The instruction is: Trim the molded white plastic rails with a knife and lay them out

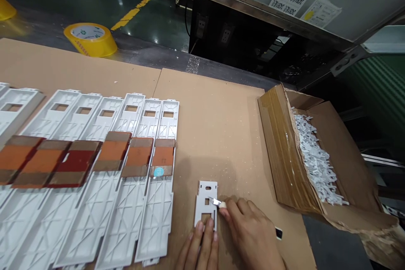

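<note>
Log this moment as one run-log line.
left hand: fingers on white plastic plate | right hand: holds small blade against plate | nearby: cardboard box of white plastic scraps

White plastic panels (pixel 126 202) lie side by side, ribbed in a diagonal lattice, with orange bands edged in brown (pixel 138 157) across them and one dark red patch (pixel 76 162). A pale blue round sticker (pixel 158 171) dots the last band. Brown cardboard (pixel 218 135) covering the desk is flecked with white. The right hand's fingers (pixel 234 211) hold a silver blade (pixel 215 201) with a cream grip against a small white panel (pixel 205 202). Nearby are a roll of yellow tape (pixel 90 40), a green floor (pixel 158 21) striped yellow, and a brown box (pixel 278 156) streaked with amber tape and filled with white scraps (pixel 313 164).
</note>
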`<state>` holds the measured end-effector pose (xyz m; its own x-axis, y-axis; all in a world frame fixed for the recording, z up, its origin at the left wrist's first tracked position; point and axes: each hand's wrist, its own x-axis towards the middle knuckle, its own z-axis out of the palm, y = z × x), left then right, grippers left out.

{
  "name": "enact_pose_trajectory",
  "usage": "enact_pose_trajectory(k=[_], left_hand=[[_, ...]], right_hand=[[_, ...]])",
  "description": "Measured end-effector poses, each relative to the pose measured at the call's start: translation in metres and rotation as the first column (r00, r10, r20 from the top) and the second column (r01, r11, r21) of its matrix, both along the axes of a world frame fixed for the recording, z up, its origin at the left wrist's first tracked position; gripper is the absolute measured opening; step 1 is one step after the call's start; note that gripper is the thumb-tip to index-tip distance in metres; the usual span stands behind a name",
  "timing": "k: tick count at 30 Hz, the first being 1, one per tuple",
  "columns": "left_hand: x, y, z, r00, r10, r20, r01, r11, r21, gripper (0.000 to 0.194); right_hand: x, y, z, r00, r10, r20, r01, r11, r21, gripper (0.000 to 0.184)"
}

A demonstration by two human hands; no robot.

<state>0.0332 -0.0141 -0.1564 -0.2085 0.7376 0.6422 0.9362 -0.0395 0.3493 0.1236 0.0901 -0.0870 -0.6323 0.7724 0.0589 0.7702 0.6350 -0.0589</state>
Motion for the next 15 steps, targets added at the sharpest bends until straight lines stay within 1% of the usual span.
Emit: enact_pose_trajectory(k=[3,8,10,13,15], left_hand=[[0.0,-0.001,-0.002,1.0,-0.001,0.017,0.001,1.0,0.012,0.039],[-0.004,-0.004,-0.001,0.998,-0.053,-0.019,0.052,0.998,-0.035,0.038],[-0.004,-0.005,-0.001,0.998,-0.049,-0.025,0.048,0.998,-0.036,0.038],[-0.003,-0.003,-0.001,1.0,-0.03,-0.008,0.03,1.0,0.003,0.038],[-0.003,-0.002,-0.002,0.999,-0.029,0.014,0.029,0.999,0.025,0.037]], right_hand=[[-0.001,-0.001,-0.001,1.0,-0.001,0.001,0.001,1.0,-0.003,0.039],[0.0,0.002,0.001,0.999,-0.004,-0.045,0.003,0.999,-0.036,0.039],[0.002,0.005,0.002,0.996,-0.013,-0.09,0.004,0.994,-0.108,0.038],[0.005,0.008,0.004,0.989,-0.054,-0.135,0.021,0.971,-0.238,0.037],[0.007,0.009,0.005,0.986,-0.071,-0.154,0.026,0.961,-0.276,0.036]])
